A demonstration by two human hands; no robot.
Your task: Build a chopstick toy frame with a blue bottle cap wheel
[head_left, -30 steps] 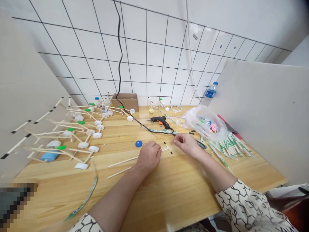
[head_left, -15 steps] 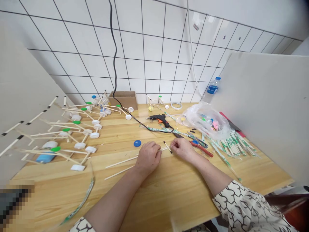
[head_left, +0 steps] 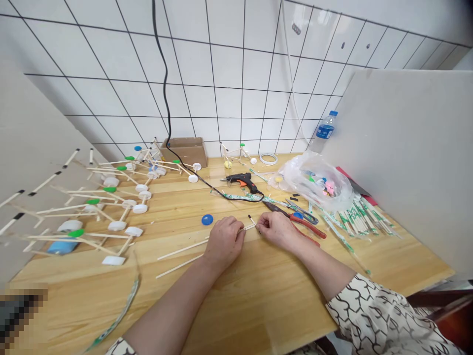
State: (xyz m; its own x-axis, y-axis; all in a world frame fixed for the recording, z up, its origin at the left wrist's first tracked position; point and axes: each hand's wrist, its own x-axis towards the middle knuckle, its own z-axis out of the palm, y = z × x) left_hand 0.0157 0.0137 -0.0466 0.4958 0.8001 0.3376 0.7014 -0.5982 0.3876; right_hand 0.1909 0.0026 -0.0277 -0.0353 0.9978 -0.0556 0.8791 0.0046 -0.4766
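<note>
Left hand (head_left: 223,241): laid on the table (head_left: 258,296), fingers curled down tight on the sticks (head_left: 248,227).
Right hand (head_left: 277,229): closed in a pinch on the short stick (head_left: 252,220).
Sticks: long and thin, laid flat near the middle of the table. They are held under the left hand, and their ends poke out between the two hands.
Short stick: marked with a black tip that is pointed up and away. It is held right at the ends of the sticks; whether they touch cannot be told.
Cap (head_left: 207,219): blue, laid flat just behind the left hand.
Pliers (head_left: 306,224): red handles, laid just to the right of the right hand.
Glue gun (head_left: 244,181): set farther back, with a black cord run up the wall.
Bag (head_left: 318,185): clear, filled with small bright bits, at the back right.
Stick frames (head_left: 111,197): many are spread on the left, with white and green caps fixed on.
</note>
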